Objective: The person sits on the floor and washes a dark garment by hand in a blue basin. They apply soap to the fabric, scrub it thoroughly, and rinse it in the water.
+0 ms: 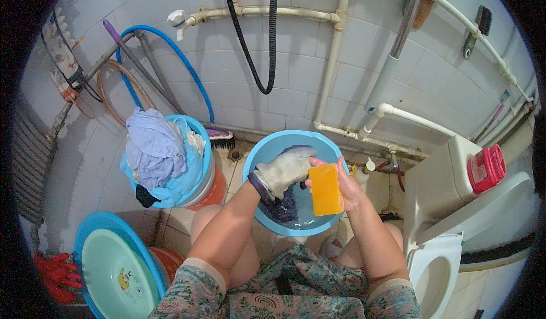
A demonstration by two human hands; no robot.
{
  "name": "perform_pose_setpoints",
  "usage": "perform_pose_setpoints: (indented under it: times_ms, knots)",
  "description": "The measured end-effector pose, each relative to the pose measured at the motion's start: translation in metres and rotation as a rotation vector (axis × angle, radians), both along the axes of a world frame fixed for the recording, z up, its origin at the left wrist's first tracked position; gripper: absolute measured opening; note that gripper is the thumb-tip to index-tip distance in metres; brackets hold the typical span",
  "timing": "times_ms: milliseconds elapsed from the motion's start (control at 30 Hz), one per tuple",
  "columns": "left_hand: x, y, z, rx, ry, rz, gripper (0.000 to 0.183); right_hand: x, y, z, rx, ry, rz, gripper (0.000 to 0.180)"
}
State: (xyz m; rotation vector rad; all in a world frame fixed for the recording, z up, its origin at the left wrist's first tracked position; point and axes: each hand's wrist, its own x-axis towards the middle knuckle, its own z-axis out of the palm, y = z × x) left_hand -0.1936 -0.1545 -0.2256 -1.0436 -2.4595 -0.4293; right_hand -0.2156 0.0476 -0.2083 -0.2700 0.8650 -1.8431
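Note:
A blue plastic basin (254, 157) with water and dark wet cloth (283, 210) in it stands on the floor between my knees. Over its left part, a pale sock with a dark cuff (283, 171) is drawn over my left hand (277, 174), whose fingers are hidden inside. My right hand (347, 186) holds an orange-yellow bar of soap (326, 189) over the basin's right side, its broad face turned up. The tip of the sock is close to the fingers of my right hand; whether they touch I cannot tell.
At left, a bucket (208, 169) is heaped with lilac and blue laundry (155, 148). Below it lie a mint basin (115, 272) and red rubber gloves (57, 276). A scrubbing brush (220, 139) lies by the wall. To the right are a toilet (435, 272) and a small bottle (361, 176).

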Motion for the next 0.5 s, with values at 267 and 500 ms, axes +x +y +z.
perform_pose_setpoints:
  times_ms: [267,500]
  knots:
    - [0.012,0.006,0.001,0.411,-0.471,-0.089,0.044,-0.006,0.006,0.000,-0.145,-0.157,-0.148,0.076]
    - [0.008,0.029,0.032,0.105,-0.060,0.087,0.050,-0.026,0.024,0.030,-0.276,-0.150,-0.403,0.075]
